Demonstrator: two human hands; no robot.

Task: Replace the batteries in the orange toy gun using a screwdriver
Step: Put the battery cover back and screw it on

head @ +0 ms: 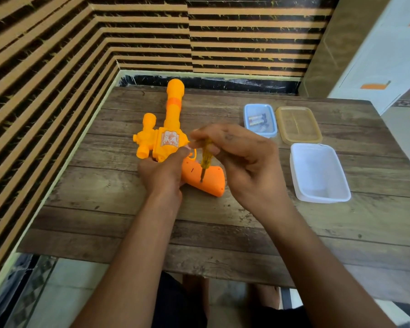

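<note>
The orange toy gun (pixel 168 129) lies on the wooden table (pixel 223 223), barrel pointing away from me and its darker orange grip (pixel 211 179) toward me. My left hand (pixel 162 170) grips the gun's body beside the trigger. My right hand (pixel 239 157) pinches the yellow handle of a screwdriver (pixel 206 157), held almost upright. Its metal tip sits on a screw in the grip. Two batteries (pixel 257 119) lie in a small blue box (pixel 260 120) at the back right.
A yellowish lid (pixel 298 124) lies right of the blue box. A white plastic tub (pixel 318 172) stands empty in front of it. Striped walls close in the table's left and far sides. My legs show under the near edge.
</note>
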